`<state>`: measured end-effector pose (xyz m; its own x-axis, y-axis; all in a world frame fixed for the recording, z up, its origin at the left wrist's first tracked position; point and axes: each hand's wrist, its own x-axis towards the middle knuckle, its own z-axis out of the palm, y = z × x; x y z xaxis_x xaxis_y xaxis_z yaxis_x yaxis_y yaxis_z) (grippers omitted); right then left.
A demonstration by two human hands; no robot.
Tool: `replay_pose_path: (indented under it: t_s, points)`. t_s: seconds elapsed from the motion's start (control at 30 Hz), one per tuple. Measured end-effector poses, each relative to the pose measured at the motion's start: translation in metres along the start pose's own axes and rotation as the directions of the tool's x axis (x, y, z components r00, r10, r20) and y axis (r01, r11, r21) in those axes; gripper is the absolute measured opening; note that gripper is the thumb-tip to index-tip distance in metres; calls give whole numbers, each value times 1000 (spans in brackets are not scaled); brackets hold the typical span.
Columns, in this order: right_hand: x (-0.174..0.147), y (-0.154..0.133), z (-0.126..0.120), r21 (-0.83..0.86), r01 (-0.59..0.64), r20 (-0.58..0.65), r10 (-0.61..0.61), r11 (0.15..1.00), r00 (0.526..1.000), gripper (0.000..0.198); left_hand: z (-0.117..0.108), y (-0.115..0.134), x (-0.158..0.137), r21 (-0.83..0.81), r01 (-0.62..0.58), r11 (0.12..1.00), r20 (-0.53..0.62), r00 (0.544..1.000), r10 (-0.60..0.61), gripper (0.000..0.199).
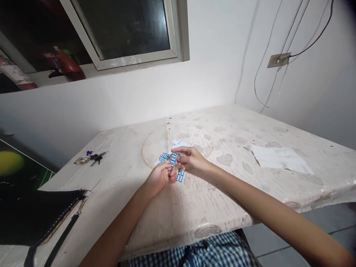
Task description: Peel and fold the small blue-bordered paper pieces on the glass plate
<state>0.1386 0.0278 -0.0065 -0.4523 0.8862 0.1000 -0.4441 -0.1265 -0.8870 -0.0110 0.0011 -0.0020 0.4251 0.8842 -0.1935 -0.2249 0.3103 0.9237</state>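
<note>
Between my two hands is a small white paper cutout with blue outlined lettering (172, 158). My left hand (162, 174) pinches its lower edge between thumb and fingers. From the right, my right hand (191, 158) reaches over it, its fingers bent at the cutout's upper and right edges. Another blue-outlined cutout (180, 175) shows just below my right fingers; whether it is held or lies on the table I cannot tell. More blue-printed pieces (162, 158) lie behind my left hand, and white paper scraps (180, 144) are beyond the fingers.
The table has a patterned, plastic-covered cloth (222, 193). A white paper sheet (280, 159) lies at the right. Keys (96, 158) rest at the left, and a black bag (41, 215) with a strap covers the near left corner. A wall and window stand behind.
</note>
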Motion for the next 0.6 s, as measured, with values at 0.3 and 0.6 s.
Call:
replay_pose_path:
  t_s: [0.3,0.6]
  points:
    - [-1,-1,-3,36,8,38,-9,999,999,32,-2,3,-1,-68,57,996,54,997,-53,9]
    - [0,0,-2,43,10,66,-13,999,998,26,-4,3,-1,-123,95,988,39,995,-91,12]
